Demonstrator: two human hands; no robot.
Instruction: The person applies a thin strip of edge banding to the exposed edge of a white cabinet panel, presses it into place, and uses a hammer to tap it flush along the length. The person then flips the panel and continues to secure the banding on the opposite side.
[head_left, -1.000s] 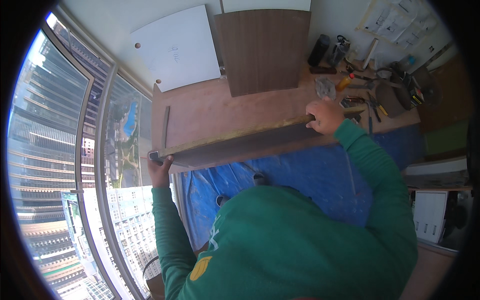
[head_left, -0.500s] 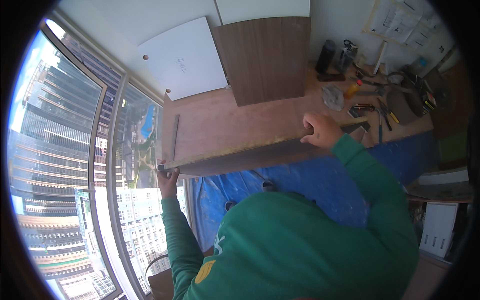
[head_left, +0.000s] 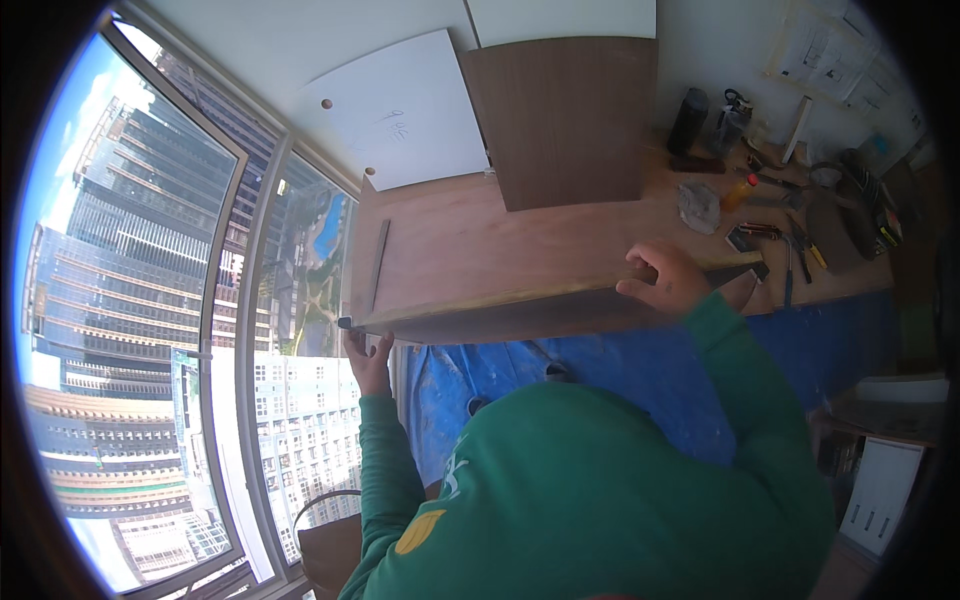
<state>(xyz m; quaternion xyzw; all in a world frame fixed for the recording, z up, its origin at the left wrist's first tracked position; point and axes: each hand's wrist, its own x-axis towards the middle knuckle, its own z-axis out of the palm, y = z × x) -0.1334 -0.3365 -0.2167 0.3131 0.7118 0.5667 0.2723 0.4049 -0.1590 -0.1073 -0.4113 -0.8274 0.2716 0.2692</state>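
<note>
A long dark panel [head_left: 500, 318] with a pale yellowish edge runs along the near side of the wooden worktop [head_left: 450, 240]. By its left end is my left hand [head_left: 370, 368], thumb and forefinger apart just below the corner. A small dark block [head_left: 345, 323] sits at that corner, right above the fingertips; whether they touch it is unclear. My right hand [head_left: 672, 280] is over the panel's right part, fingers curled in a loose C with a gap to the thumb and nothing seen between. Past it, a dark piece [head_left: 762, 270] lies at the panel's right end.
A narrow grey strip [head_left: 380, 265] lies on the worktop's left. A white board [head_left: 400, 120] and a brown wood-grain board [head_left: 565, 125] lean at the back. Pliers [head_left: 760, 230], other tools and bottles [head_left: 688, 120] crowd the right. Blue sheeting [head_left: 430, 400] covers the floor; windows [head_left: 120, 300] stand left.
The view has shifted, so the scene sits farther right. My left hand has slipped slightly below the small dark block, thumb and forefinger now wider apart. My right hand keeps its curled shape.
</note>
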